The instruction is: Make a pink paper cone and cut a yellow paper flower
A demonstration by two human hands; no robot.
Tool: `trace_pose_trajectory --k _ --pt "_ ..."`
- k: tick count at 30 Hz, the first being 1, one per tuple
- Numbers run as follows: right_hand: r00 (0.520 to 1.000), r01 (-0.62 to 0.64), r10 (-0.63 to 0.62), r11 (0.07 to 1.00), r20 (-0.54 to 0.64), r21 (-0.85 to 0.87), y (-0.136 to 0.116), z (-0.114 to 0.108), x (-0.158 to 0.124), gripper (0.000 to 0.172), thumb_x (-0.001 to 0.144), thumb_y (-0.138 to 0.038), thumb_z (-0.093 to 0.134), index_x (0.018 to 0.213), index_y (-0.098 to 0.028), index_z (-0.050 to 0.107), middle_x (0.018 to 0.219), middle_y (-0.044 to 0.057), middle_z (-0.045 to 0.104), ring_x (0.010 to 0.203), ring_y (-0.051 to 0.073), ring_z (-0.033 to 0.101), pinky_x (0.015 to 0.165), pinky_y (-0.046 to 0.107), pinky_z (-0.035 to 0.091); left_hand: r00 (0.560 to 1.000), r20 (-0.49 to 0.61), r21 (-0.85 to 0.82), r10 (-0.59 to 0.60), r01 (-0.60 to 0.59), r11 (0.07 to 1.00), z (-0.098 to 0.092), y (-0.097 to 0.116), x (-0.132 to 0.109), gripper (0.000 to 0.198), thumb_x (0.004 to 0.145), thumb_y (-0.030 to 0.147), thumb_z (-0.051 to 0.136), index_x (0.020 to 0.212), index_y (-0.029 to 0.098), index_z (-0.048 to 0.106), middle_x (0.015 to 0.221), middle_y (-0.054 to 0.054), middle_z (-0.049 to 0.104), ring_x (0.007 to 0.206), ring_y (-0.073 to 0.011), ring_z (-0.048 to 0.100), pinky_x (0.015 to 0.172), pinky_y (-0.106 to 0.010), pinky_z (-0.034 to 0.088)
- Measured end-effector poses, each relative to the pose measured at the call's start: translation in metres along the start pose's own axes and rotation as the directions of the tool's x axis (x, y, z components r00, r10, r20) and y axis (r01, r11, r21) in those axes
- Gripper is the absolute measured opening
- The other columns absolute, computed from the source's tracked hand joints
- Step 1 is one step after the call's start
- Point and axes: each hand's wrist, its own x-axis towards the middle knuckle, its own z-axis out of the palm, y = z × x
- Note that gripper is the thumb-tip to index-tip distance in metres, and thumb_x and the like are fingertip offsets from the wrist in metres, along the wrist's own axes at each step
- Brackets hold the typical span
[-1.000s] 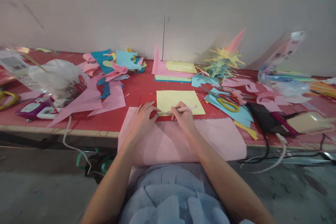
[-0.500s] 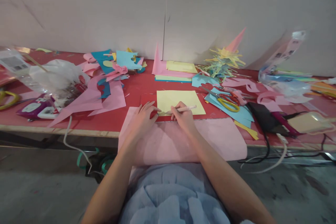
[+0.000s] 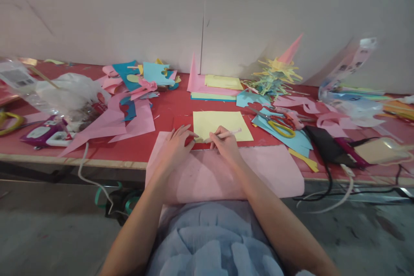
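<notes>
Guiding a pale pen [image 3: 232,132] with a narrow pinch, the right hand [image 3: 225,142] worked at the near edge of a yellow sheet [image 3: 220,123]. That sheet lay on the red bench [image 3: 174,108], just beyond a pink sheet [image 3: 268,172] that covered the near rim and the person's lap. The left hand [image 3: 177,143] rested at the sheet's near left corner, its fingers a little spread and their tips close to the pen's point. A small yellow piece [image 3: 199,139] seemed to sit under those tips; whether thumb and forefinger pinched it or only pressed it could not be told, and any line on the paper was too small to make out.

Doing this well called, in my judgement, for steady, flat pressure from the left fingers so that nothing crept, and for a light, even stroke close against the edge being followed. The pen was best moved by small flexes of the fingers, with the wrist kept low. The scissors [image 3: 281,129], to the right, were best left well apart from the paper.

Compared with half a second earlier, the right knuckles and the pen's rear end had shifted slightly left, while the left hand and the yellow sheet had stayed put.
</notes>
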Motion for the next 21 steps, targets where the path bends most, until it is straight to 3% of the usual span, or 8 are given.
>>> trace_pose_trajectory --k 6,21 --pt "0.999 0.025 -0.026 1.000 -0.041 -0.005 0.0037 -0.0007 0.0026 0.027 0.080 -0.041 0.051 0.064 -0.022 0.040 0.045 -0.005 0.054 0.042 0.010 0.049 0.048 0.021 0.038 1.000 -0.002 0.018 -0.010 0.010 1.000 0.0011 -0.0003 0.0004 0.023 0.084 0.025 0.044 0.101 0.024 0.059 0.132 -0.004 0.047 0.125 -0.0185 0.038 0.107 -0.039 0.023" --pt "0.999 -0.031 0.030 0.999 -0.016 -0.012 0.0010 0.0000 0.0028 0.026 0.077 -0.038 0.053 0.061 -0.023 0.039 0.041 -0.005 0.053 0.038 0.010 0.047 0.042 0.021 0.034 1.000 0.004 0.010 -0.005 0.005 1.000 0.0009 -0.0008 0.0006 0.023 0.084 0.024 0.043 0.101 0.025 0.058 0.132 -0.003 0.047 0.127 -0.0183 0.036 0.109 -0.040 0.021"
